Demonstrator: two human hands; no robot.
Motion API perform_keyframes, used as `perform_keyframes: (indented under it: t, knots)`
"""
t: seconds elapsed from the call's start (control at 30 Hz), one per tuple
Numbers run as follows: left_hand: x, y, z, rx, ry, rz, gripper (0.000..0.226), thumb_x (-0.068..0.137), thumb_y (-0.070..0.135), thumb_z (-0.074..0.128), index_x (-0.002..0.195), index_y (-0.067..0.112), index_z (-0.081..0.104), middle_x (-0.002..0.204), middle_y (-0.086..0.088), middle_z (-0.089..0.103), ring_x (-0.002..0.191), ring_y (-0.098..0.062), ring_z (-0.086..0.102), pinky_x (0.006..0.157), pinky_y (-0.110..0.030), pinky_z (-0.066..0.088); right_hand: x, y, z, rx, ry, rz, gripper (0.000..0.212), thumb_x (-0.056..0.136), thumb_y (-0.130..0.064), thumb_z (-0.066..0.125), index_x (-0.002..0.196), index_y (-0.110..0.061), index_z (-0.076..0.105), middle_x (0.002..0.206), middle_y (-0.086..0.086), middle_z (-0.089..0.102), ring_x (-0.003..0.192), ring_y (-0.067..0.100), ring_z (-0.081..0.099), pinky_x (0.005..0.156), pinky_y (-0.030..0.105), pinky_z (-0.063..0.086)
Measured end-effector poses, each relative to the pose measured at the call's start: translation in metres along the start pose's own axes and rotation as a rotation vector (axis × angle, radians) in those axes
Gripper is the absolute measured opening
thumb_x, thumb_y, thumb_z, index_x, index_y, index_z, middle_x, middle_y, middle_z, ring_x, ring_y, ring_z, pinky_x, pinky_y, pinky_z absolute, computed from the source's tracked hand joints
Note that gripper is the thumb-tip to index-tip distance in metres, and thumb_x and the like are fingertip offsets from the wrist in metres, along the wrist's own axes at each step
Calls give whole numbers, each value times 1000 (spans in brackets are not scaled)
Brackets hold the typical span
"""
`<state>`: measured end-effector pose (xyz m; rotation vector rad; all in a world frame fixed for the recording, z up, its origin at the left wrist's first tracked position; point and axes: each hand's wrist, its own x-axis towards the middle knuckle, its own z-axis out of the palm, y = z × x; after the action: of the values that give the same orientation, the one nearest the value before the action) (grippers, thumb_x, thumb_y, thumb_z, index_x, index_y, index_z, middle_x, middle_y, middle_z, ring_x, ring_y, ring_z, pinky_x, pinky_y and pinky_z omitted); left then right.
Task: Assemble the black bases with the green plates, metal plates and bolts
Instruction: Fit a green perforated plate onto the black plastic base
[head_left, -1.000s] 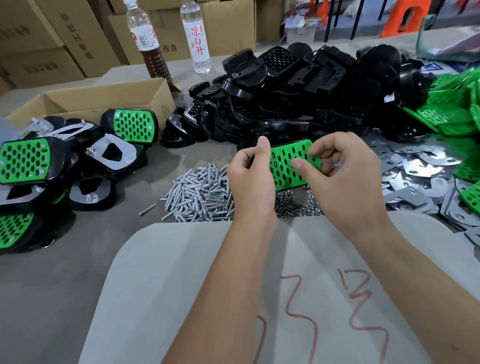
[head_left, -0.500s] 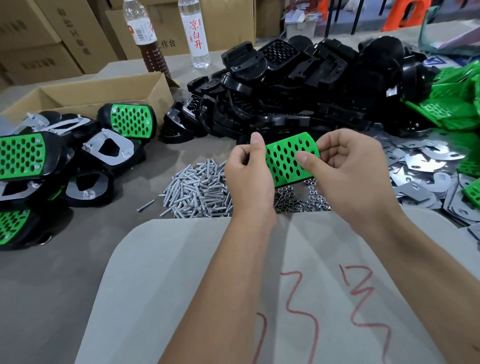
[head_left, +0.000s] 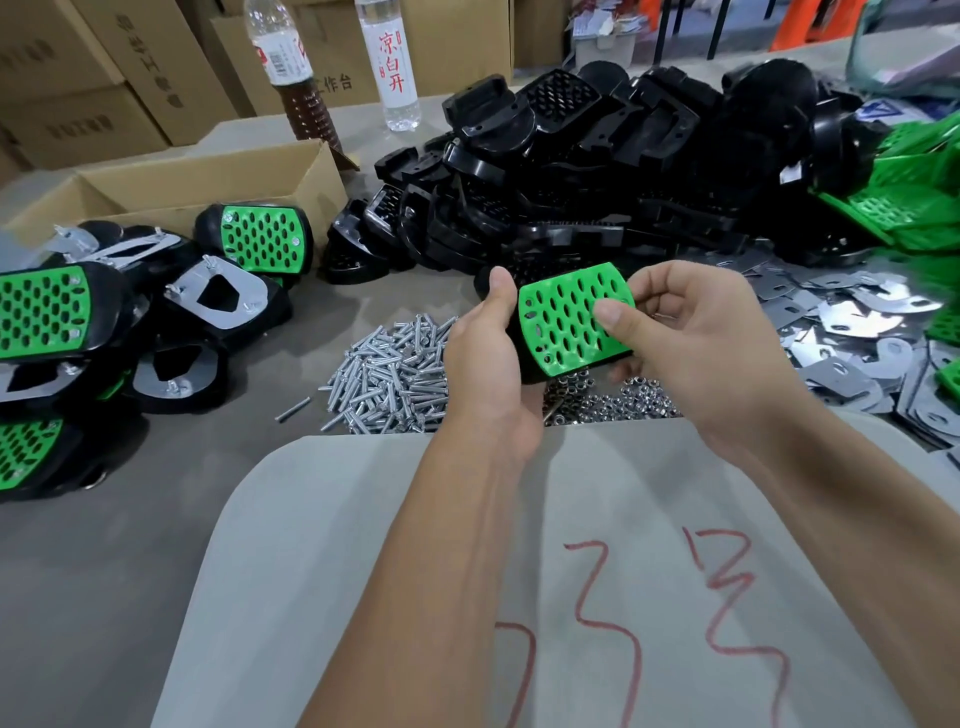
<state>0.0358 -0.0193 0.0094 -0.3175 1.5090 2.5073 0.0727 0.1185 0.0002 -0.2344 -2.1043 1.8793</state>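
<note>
Just above the pile of bolts on the counter, you hold a green plate seated on a black base. Your left hand wraps the base from the bolt side, thumb up along the plate's edge, its grip closed on the base. Your right hand pinches the plate's far side, thumb pressed flat on the perforated face (the other fingers curl behind, mostly hidden). Behind the bolts rises the heap of loose black bases. Right of the bolts lie small nuts, then scattered metal plates, with more green plates beyond. Left of the bolts sit finished assemblies, beside a cardboard box.
</note>
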Motion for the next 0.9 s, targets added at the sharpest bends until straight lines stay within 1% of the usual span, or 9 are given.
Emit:
perform_keyframes:
  t: [0.17, 0.3, 0.37, 0.43, 0.5, 0.57, 0.67, 0.77, 0.9]
  knots:
    - [-2, -1, 2, 5, 46, 16, 31, 105, 37, 60, 95, 8, 67, 66, 2, 72, 57, -11, 70, 49, -24, 54, 0, -3, -3, -85, -23, -5, 4, 97, -12, 74, 98, -13, 70, 92, 20, 74, 71, 37, 76, 62, 50, 65]
    - [-2, 1, 3, 16, 61, -10, 30, 104, 38, 62, 101, 9, 68, 73, 0, 74, 63, -14, 73, 55, -31, 60, 0, -1, 3, -123, 12, 25, 9, 97, -13, 73, 93, -15, 66, 91, 17, 71, 69, 20, 75, 51, 26, 58]
    - [-2, 0, 3, 52, 81, 10, 28, 104, 39, 62, 101, 12, 67, 76, 1, 72, 65, -13, 72, 56, -30, 59, 0, 1, 3, -135, 26, 53, 11, 96, -15, 75, 92, -15, 65, 91, 16, 70, 65, 16, 74, 51, 24, 57]
    - [-2, -3, 5, 68, 92, 22, 31, 104, 41, 61, 110, 11, 65, 86, 0, 71, 74, -15, 70, 60, -31, 58, 2, 2, 0, -186, 34, 49, 13, 94, -18, 78, 90, -17, 66, 86, 12, 69, 62, 14, 67, 52, 28, 57]
    - [0, -5, 6, 88, 101, 36, 35, 104, 42, 60, 119, 10, 63, 91, -1, 70, 79, -16, 69, 62, -31, 57, 2, 3, -3, -211, 37, 51, 14, 92, -20, 80, 88, -18, 67, 82, 8, 67, 63, 16, 63, 56, 35, 60]
    - [1, -5, 5, 86, 94, 37, 33, 104, 41, 60, 113, 9, 64, 85, -1, 69, 73, -15, 69, 58, -30, 58, 2, 3, -3, -129, 22, 81, 14, 93, -17, 79, 88, -15, 66, 88, 10, 71, 63, 18, 71, 54, 33, 61]
    - [1, -1, 2, 28, 45, -6, 37, 104, 40, 60, 109, 4, 65, 79, -4, 73, 66, -17, 72, 56, -31, 59, 2, 1, -3, 16, -40, 121, 11, 95, -13, 76, 89, -12, 66, 97, 18, 74, 80, 40, 77, 61, 45, 63]
    - [1, 0, 0, -2, 23, -34, 41, 104, 40, 59, 114, 1, 66, 81, -6, 75, 64, -16, 73, 53, -28, 57, 2, 0, -4, 80, -75, 126, 11, 96, -11, 74, 89, -10, 66, 100, 21, 74, 88, 46, 74, 61, 37, 58]
    - [1, -1, -2, 10, -25, -43, 38, 105, 41, 57, 101, 5, 70, 83, -6, 77, 67, -16, 74, 54, -28, 58, 1, 0, -4, 64, -53, 117, 10, 96, -10, 73, 90, -9, 65, 96, 17, 73, 85, 47, 74, 62, 41, 60]
